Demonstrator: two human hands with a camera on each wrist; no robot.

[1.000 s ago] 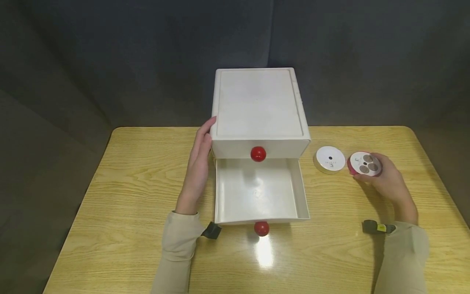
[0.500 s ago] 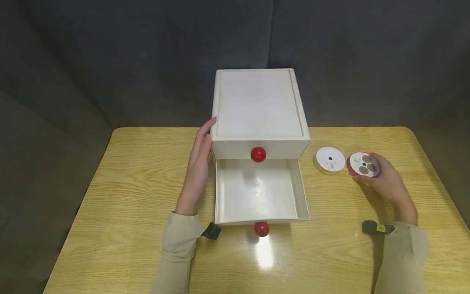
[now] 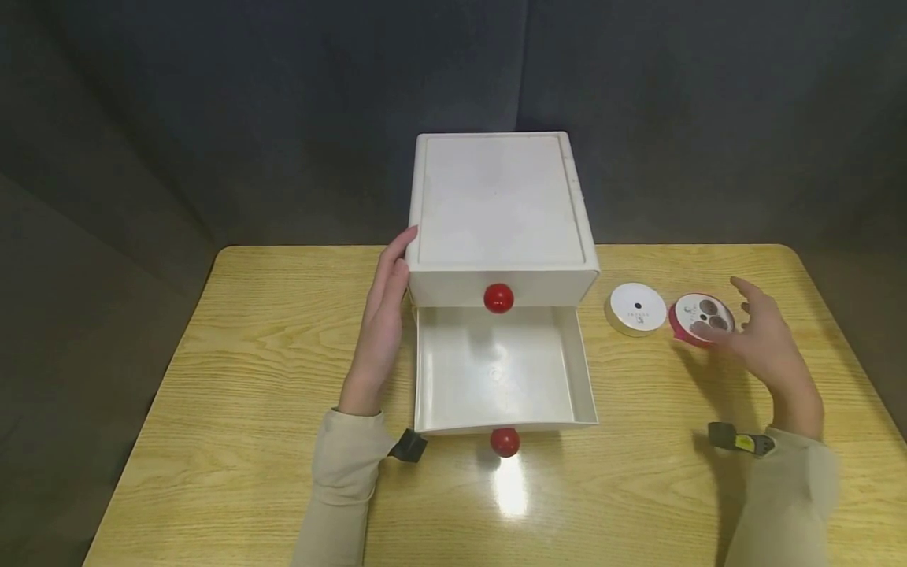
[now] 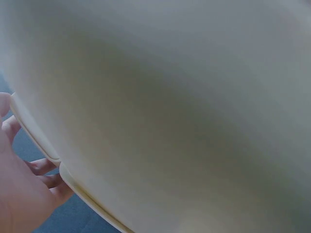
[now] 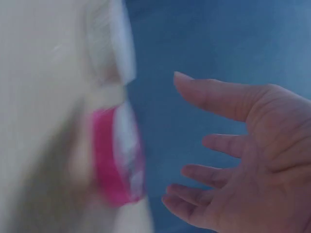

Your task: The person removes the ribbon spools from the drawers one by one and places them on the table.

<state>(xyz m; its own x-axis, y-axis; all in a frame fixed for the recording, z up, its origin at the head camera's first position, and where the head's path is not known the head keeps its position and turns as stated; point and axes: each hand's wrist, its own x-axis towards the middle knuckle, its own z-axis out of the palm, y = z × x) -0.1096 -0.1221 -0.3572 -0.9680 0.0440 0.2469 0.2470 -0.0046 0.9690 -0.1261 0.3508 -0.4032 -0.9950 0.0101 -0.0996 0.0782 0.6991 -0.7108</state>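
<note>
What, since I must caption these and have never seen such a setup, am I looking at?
No machine here: just a person's bare hands, the left hand and the right hand. The wide picture is taken from the person's head, looking down; the two close ones from each wrist. On the wooden table stands a white drawer unit, its lower drawer pulled out. To its right lie a pale roll and a pink roll. One hand rests against the unit's left side; the other is near the pink roll, holding nothing.
</note>
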